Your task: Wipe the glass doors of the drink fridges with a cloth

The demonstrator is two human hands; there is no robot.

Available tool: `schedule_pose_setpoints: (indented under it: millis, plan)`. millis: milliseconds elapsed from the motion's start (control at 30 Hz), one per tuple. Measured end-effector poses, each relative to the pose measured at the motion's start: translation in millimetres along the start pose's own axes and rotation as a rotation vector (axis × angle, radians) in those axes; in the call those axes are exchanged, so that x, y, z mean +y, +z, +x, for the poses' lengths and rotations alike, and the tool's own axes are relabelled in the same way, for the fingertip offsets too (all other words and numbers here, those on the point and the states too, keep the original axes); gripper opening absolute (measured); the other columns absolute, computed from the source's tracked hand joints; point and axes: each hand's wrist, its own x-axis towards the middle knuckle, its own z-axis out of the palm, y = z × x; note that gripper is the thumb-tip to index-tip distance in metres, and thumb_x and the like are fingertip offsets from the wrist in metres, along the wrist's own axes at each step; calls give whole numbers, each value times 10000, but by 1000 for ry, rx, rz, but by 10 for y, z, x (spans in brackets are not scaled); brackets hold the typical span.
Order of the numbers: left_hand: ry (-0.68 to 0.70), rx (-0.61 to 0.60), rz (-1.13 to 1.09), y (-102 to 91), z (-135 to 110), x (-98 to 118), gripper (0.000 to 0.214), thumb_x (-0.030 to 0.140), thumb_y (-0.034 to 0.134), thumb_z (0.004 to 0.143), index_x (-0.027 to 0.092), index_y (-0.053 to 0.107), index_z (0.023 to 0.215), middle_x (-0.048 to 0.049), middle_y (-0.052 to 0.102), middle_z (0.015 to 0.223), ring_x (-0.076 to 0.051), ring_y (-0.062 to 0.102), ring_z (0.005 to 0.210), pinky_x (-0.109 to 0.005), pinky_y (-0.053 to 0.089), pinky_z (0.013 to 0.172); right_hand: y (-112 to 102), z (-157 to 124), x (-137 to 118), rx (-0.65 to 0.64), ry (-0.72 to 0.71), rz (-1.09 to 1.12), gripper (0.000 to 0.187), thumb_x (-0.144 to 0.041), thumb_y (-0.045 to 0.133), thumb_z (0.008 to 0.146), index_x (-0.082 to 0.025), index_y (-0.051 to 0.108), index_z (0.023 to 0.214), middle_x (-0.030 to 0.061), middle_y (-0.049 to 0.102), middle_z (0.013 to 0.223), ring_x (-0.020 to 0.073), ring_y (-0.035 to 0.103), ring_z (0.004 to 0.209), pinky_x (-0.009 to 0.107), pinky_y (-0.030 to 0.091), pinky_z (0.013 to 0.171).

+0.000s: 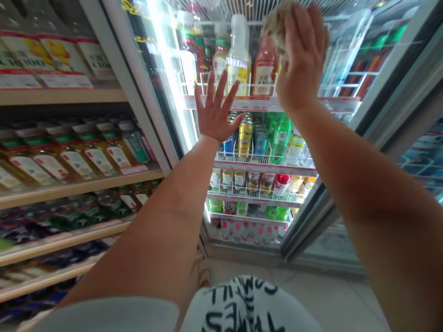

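Observation:
My right hand is up high, its fingers pressing a crumpled brownish cloth against the glass front of a lit drinks cooler. Part of the cloth is hidden behind the fingers. Lower and to the left, my left hand is spread with its fingers apart, holding nothing and appearing to rest on the glass. Behind the glass, near my hands, stand a white-capped bottle, a reddish bottle, a gold can and green bottles.
Left of the cooler, wooden shelves hold rows of labelled bottles. Lower cooler racks carry cans and small cups, with red-capped bottles at the bottom. Another glass-fronted cooler adjoins on the right. Pale tiled floor lies below.

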Motion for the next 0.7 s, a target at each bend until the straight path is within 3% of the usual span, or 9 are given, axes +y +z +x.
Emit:
schedule_pose_setpoints:
  millis: [67,167,233,367,433,533,567,633,700]
  plan:
    - [-8,-6,34,22,15,-5,791,702,522,943,373,318,1633,121,106,1679,-143,-188,1541,-472,-221,1284,7,-171,-14,-33,-44,51,484,-279,298,1091,-158,516,1507,96,509,1569,286,339,1531,554,277,1267]
    - [-12,-23,72,44,28,-13,841,737,516,926,327,322,1634,122,49,1682,-134,-237,1528,-448,-270,1265,33,-423,-37,-383,-326,224,478,-272,305,1073,-288,508,1506,-6,516,1568,218,362,1526,554,285,1275]
    - [-11,-29,56,30,22,-6,824,729,492,942,330,309,1639,134,57,1680,-127,-254,1518,-442,-270,1268,35,-479,16,-464,-360,276,469,-291,306,1077,-325,514,1496,-36,519,1563,208,363,1525,568,231,1295]
    - [-23,-29,31,-34,-2,41,786,680,497,944,402,274,1644,176,135,1666,-91,-279,1482,-431,-198,1300,-15,-474,143,-164,-45,199,480,-377,280,1092,-345,497,1519,-26,479,1592,249,297,1552,563,123,1312]
    - [-42,-45,38,-53,-4,60,790,693,488,934,418,275,1643,193,126,1662,-92,-281,1471,-422,-152,1315,-61,-526,111,-178,-48,181,493,-372,272,1091,-341,480,1536,-34,459,1604,258,298,1554,565,172,1304]
    - [-60,-56,29,-53,1,64,777,689,470,942,409,286,1643,185,87,1666,-132,-257,1485,-444,-152,1312,-144,-560,15,-422,-260,177,479,-331,296,1088,-335,506,1518,-48,505,1570,248,371,1523,582,241,1289]
    - [-55,-52,29,-50,1,59,772,677,479,946,406,288,1643,178,87,1667,-145,-247,1493,-450,-166,1307,-168,-523,4,-451,-287,152,472,-329,299,1089,-340,515,1508,-52,518,1559,239,381,1517,580,235,1291]
    - [-26,-40,51,-41,1,47,781,655,509,950,381,288,1647,148,82,1675,-169,-227,1508,-462,-200,1291,-194,-386,32,-348,-201,51,472,-355,283,1099,-336,516,1510,-37,515,1565,242,372,1520,573,206,1294]
    - [2,-35,79,-33,-2,36,793,651,521,957,358,278,1653,120,55,1681,-176,-213,1519,-461,-228,1277,-177,-241,83,-153,-43,-63,502,-397,247,1111,-293,520,1520,24,504,1577,284,363,1521,585,213,1274]
